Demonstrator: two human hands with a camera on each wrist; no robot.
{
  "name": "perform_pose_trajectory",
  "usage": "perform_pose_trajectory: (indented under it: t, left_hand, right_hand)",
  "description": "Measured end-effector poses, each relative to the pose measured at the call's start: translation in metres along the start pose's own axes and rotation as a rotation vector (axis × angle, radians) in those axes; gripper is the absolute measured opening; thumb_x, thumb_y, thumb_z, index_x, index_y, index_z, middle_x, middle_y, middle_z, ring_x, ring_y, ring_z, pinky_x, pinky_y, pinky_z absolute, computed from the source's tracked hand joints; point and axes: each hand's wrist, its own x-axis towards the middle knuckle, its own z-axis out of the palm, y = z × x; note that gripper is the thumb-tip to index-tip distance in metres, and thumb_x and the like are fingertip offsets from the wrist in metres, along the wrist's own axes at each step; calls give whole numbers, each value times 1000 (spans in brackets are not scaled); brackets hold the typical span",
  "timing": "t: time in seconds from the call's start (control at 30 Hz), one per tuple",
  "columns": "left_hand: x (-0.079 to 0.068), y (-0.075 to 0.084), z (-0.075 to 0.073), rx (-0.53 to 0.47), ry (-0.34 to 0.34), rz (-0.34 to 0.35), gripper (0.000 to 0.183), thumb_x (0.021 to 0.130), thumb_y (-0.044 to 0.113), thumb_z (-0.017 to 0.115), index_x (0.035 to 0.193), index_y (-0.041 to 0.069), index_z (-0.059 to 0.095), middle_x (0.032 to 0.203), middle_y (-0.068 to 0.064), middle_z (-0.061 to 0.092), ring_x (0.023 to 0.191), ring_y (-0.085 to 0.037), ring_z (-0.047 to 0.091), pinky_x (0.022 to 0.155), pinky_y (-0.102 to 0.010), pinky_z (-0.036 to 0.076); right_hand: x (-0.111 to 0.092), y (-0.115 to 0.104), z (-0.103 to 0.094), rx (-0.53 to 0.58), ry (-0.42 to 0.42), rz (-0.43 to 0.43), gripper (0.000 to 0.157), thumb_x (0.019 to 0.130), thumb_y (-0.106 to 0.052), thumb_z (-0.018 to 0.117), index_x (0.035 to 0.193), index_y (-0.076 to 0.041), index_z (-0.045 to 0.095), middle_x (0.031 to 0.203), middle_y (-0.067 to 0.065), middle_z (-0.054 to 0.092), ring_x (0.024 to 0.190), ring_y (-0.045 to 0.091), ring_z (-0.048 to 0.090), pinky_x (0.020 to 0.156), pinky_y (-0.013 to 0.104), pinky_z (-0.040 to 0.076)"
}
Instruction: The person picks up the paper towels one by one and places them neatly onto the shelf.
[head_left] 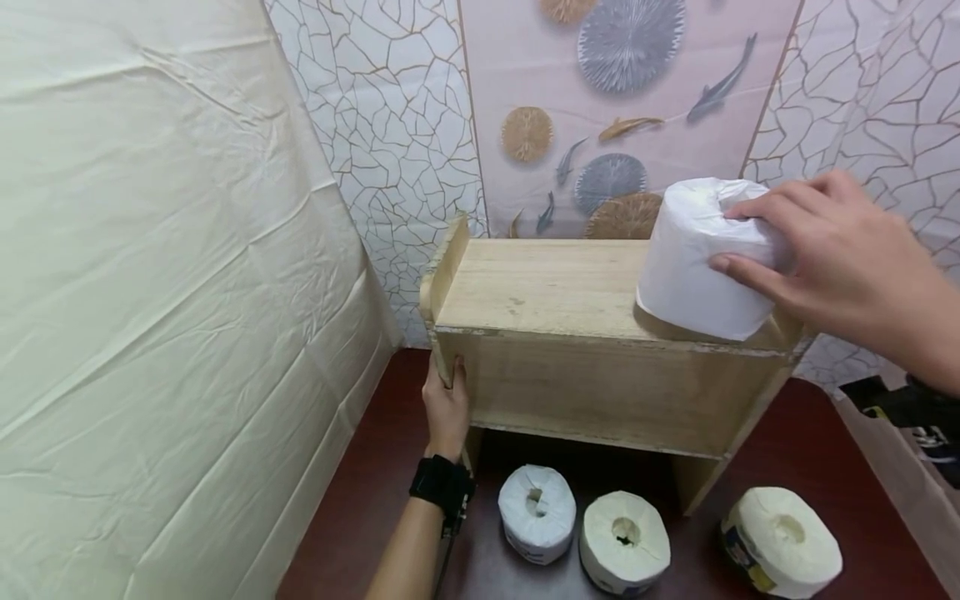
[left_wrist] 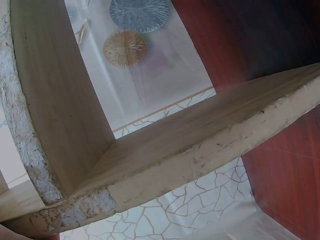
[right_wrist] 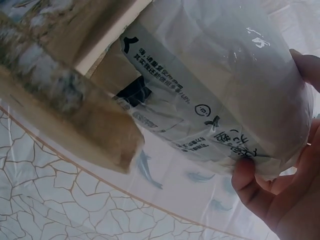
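Note:
My right hand (head_left: 832, 242) grips a white plastic-wrapped toilet roll (head_left: 693, 258) by its upper right side, thumb in front. The roll is at the right end of the top board of a wooden shelf (head_left: 555, 283), slightly tilted. Dark printed lettering shows on the wrapped roll (right_wrist: 220, 75) in the right wrist view, with fingertips (right_wrist: 245, 172) on its edge. My left hand (head_left: 447, 408) holds the edge of the shelf's left side panel. The left wrist view shows the shelf's rough-edged boards (left_wrist: 200, 160); the left hand is mostly out of frame there.
Three more wrapped toilet rolls stand on the dark red table (head_left: 352, 508): a white one (head_left: 537, 514) and a cream one (head_left: 625, 542) in front of the shelf, another cream one (head_left: 782, 542) farther right. Pale cloth (head_left: 187, 292) hangs along the left; a patterned curtain (head_left: 405, 108) hangs behind.

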Motion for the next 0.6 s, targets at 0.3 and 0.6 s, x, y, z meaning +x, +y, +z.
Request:
perform_pose_trajectory:
  t: [0.3,0.6]
  left_hand:
    - [-3,-2,1,-15,-15,38,47,111,12,57,157,10,48,147,-18,60,130,-34,62,98,-55,55]
    - [-2,-4,-1,-8,-2,29,47,111,16,57,158,11,48,146,-17,61,127,-33,64,96,-54,57]
  right_hand:
    - [-5,-14,3,-109,58,-10,56,92,-36,82,131,0,66,124,30,65,116,51,50,62,75,48]
    - [-4,-17,11,-117,153,-25,58,91,-38,81,127,5,66,115,31,66,109,51,51,54,71,46]
